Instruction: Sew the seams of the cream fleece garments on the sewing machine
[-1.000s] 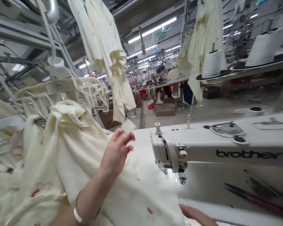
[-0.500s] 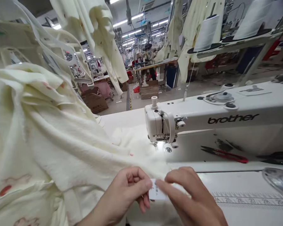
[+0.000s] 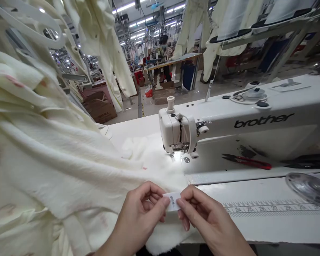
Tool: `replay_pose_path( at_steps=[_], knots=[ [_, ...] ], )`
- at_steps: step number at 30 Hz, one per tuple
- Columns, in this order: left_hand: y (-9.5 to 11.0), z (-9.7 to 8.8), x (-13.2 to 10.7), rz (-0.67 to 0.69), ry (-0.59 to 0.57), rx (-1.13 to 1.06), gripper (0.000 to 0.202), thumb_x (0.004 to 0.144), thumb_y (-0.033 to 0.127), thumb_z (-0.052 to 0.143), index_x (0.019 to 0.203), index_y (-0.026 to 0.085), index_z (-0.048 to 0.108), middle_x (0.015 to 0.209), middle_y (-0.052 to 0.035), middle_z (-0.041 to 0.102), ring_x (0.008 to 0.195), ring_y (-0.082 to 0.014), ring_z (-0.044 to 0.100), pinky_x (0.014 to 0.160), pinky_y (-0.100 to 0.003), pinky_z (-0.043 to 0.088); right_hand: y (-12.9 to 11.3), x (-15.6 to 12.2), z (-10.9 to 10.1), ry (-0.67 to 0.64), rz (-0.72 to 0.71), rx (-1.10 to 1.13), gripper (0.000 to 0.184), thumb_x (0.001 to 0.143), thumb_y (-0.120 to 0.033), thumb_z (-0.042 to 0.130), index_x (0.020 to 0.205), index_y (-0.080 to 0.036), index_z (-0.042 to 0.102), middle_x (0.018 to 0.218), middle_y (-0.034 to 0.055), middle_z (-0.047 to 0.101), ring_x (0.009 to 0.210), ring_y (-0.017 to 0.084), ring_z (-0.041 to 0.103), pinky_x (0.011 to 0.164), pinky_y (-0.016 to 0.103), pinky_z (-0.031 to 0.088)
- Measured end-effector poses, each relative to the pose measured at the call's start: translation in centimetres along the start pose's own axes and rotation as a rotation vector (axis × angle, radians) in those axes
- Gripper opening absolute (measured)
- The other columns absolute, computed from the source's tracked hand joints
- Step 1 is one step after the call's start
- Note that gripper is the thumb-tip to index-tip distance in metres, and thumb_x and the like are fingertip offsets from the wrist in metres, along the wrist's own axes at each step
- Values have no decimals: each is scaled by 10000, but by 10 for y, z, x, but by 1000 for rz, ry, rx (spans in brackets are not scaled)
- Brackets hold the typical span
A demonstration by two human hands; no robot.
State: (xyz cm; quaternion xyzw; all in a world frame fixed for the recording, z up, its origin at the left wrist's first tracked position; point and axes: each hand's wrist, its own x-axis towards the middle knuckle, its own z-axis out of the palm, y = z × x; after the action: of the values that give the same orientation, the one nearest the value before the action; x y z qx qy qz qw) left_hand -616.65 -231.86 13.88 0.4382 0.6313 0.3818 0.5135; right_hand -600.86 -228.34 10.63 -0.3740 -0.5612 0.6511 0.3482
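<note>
A small white label (image 3: 172, 202) with dark printing is stretched between my two hands, in front of the sewing machine. My left hand (image 3: 145, 209) pinches its left edge between thumb and fingers. At the opposite edge, my right hand (image 3: 200, 209) pinches it the same way. Pale cream plush fabric (image 3: 77, 170) with reddish spots spreads from the left to below the hands and up to the needle area. Beyond the hands stands the white sewing machine (image 3: 177, 131), its lamp shining on the fabric under the presser foot.
Red-handled thread snips (image 3: 246, 161) and black scissors (image 3: 306, 161) lie on the machine bed. A printed ruler (image 3: 272, 209) runs along the table at right, beside a clear round dish (image 3: 308, 188). Cream garments (image 3: 104, 53) hang behind; a person (image 3: 166, 53) is in the background.
My right hand has closed on the label's right edge, where it was blurred in motion before. The label is turned slightly, and the whole view has shifted a little.
</note>
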Motion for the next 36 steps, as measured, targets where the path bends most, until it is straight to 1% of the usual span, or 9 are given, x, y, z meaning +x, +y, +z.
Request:
replay_pose_path(
  at_steps=[4, 8, 10, 12, 17, 21, 24, 28, 36],
  knots=[
    [21, -6, 7, 92, 26, 256, 268, 814, 398, 581, 744, 140, 586, 590, -13, 585, 536, -102, 539, 526, -191, 439, 13, -1, -9, 20, -118, -199, 265, 939, -423, 450, 817, -199, 519, 681, -25, 541, 591, 100, 520, 569, 196, 428],
    [44, -8, 36, 267, 89, 703, 166, 841, 275, 520, 732, 170, 587, 622, 5, 611, 557, -113, 570, 536, -200, 408, 52, -4, -20, 153, -585, -773, 179, 949, -246, 446, 1092, -193, 539, 962, 54, 621, 880, 170, 597, 757, 269, 466],
    [41, -4, 62, 279, 49, 911, 131, 831, 218, 510, 726, 175, 576, 656, -1, 627, 594, -137, 588, 553, -220, 400, 72, -4, -24, 215, -783, -1022, 214, 946, -168, 410, 1095, -165, 564, 1110, 97, 616, 1068, 230, 561, 893, 350, 413],
    [26, 0, 87, 300, 16, 1053, 95, 808, 162, 509, 730, 172, 562, 746, -24, 647, 676, -167, 603, 604, -247, 408, 83, -3, -28, 263, -849, -1117, 244, 941, -107, 363, 1026, -144, 588, 1144, 109, 617, 1138, 251, 531, 955, 393, 358],
    [-13, -5, 122, 320, 36, 1085, 92, 796, 102, 467, 767, 170, 521, 825, -37, 619, 717, -177, 575, 635, -273, 402, 75, 7, -33, 266, -801, -1016, 235, 938, -104, 359, 812, -158, 550, 966, 86, 621, 1015, 231, 563, 884, 375, 385],
    [-10, -9, 115, 366, 72, 1031, 96, 824, 134, 451, 799, 181, 531, 848, -20, 614, 748, -158, 574, 679, -265, 425, 70, 18, -33, 300, -663, -1031, 239, 946, -151, 378, 739, -166, 498, 855, 76, 541, 835, 212, 533, 714, 338, 404],
    [3, -1, 100, 349, 121, 846, 113, 838, 207, 482, 794, 181, 583, 879, -31, 636, 779, -152, 593, 703, -251, 448, 78, 19, -35, 336, -620, -1088, 161, 935, -176, 416, 814, -152, 520, 948, 107, 524, 966, 261, 504, 786, 380, 405],
    [2, 15, 91, 58, -8, 502, 144, 810, 261, 534, 725, 163, 596, 610, -3, 615, 573, -126, 569, 588, -229, 442, 85, 15, -38, 397, -675, -1144, 159, 923, -217, 478, 988, -85, 537, 1012, 147, 502, 1021, 288, 472, 852, 415, 396],
    [-24, 26, 108, -50, 11, 517, 129, 774, 276, 545, 732, 168, 603, 592, 8, 609, 588, -134, 566, 598, -244, 418, 84, 15, -39, 328, -641, -1228, 349, 907, -170, 477, 1243, -84, 516, 1023, 144, 469, 993, 273, 468, 785, 398, 428]
  ],
)
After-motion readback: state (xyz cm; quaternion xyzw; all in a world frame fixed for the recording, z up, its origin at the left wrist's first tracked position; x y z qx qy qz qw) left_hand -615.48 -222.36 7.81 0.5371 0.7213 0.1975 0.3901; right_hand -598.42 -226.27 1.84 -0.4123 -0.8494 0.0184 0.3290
